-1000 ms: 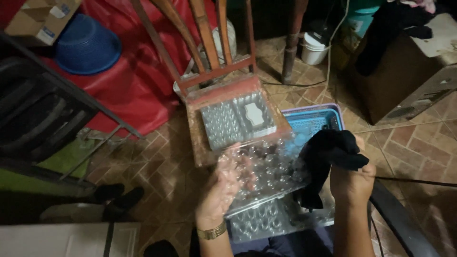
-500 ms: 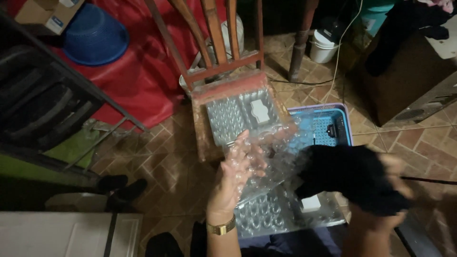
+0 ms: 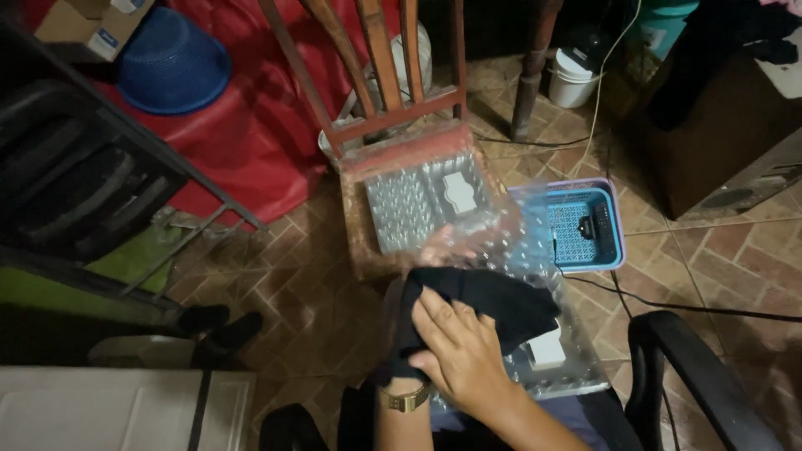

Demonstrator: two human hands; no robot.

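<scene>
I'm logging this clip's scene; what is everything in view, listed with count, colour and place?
clear plastic tray: one, clear, held up at centre
black cloth: one, black, over the tray
trays on chair: at least one, clear, on the seat
wooden chair: one, brown, ahead
basket: one, blue, on the floor at right
bowl: one, blue, top left
bucket: one, white, top right
left hand: behind the tray
right hand: on the cloth
</scene>
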